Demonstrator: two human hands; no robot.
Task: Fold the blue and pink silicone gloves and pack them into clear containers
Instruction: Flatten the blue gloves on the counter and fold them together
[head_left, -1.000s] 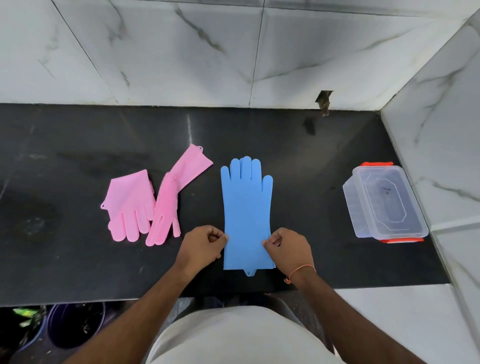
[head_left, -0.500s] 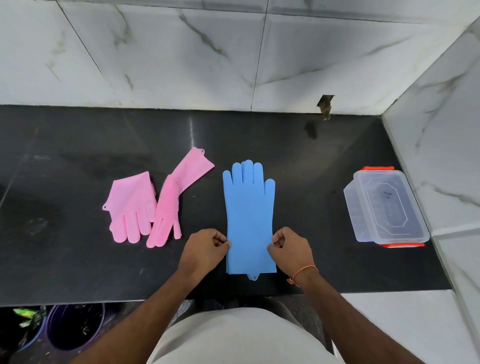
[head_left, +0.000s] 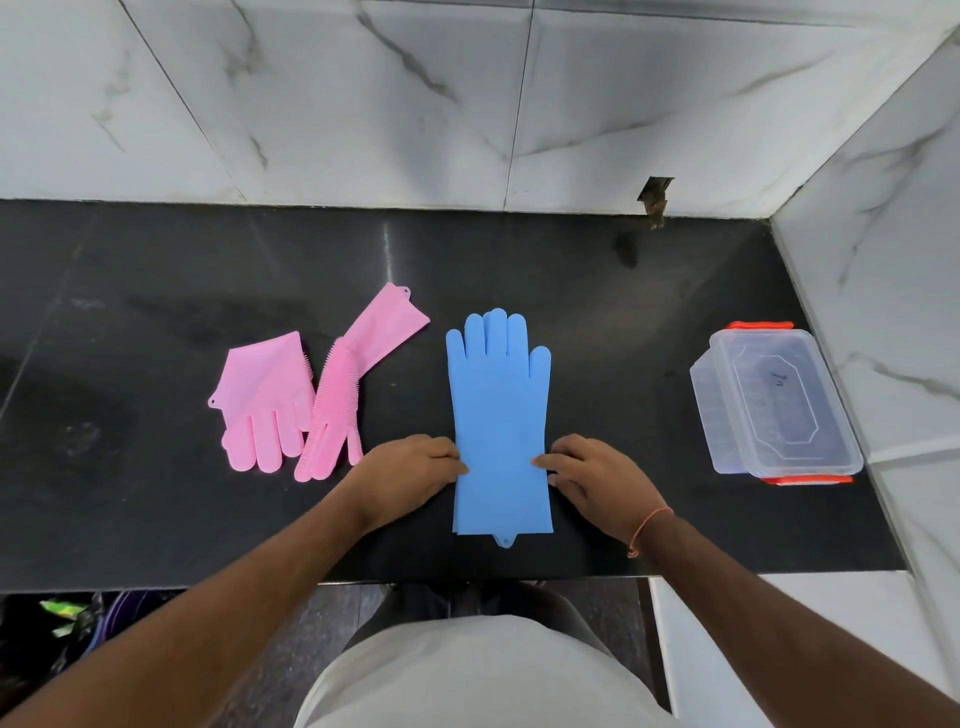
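The blue gloves (head_left: 498, 415) lie flat and stacked in the middle of the black counter (head_left: 156, 519), fingers pointing to the wall. My left hand (head_left: 405, 475) grips their left edge near the cuff with curled fingers. My right hand (head_left: 589, 475) holds the right edge, fingertips lying on top. Two pink gloves lie to the left: one pink glove (head_left: 265, 405) is flat, and the other pink glove (head_left: 353, 379) is twisted with its bristles showing. A clear container (head_left: 779, 400) with orange clips and its lid on stands at the right.
Marble walls close off the back and the right side of the counter. The container sits close to the right wall. A white ledge (head_left: 779, 623) adjoins the counter's front right. Below the front edge on the left stands a dark bucket (head_left: 104, 618).
Both hands stay at the blue gloves' edges near the cuff. My right hand's fingers have stretched out a little onto the glove. The pink gloves and container have not moved.
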